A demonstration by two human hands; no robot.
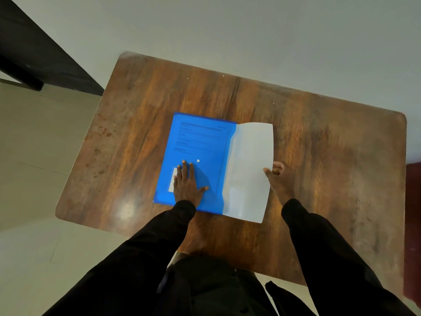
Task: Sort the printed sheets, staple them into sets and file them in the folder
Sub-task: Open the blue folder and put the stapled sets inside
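One blue folder (200,144) lies flat at the middle of the table (159,92), with printed text showing through its cover. White sheets (248,167) stick out of the folder's right side, slightly bowed. The left hand (186,185) rests flat on the folder's near-left part, fingers straight and spread, partly covering a white label (172,182). A small white dot (198,160) sits just beyond the fingertips. The right hand (278,179), right of the folder, pinches the sheets' outer edge, thumb on top and fingers beneath. Black sleeves (319,242) cover both arms.
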